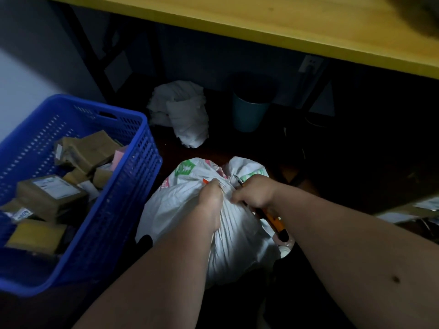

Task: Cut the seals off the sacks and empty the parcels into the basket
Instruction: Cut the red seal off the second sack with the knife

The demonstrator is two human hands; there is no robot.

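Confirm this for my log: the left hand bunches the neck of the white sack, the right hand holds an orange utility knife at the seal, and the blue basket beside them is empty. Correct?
Not quite. The head view shows the blue basket already holds several brown parcels. The rest stands: the left hand bunches the neck of the white sack, and the right hand holds the orange utility knife at the seal.

The left hand (210, 200) covers the gathered neck of the white woven plastic sack (232, 236), leaving only an orange tip of its seal (204, 181) visible. The right hand (255, 193) hides the middle of the yellow-and-black utility knife (275, 222). The blue perforated plastic basket (133, 186) runs off the left edge. Parcel labels are too blurred to read.
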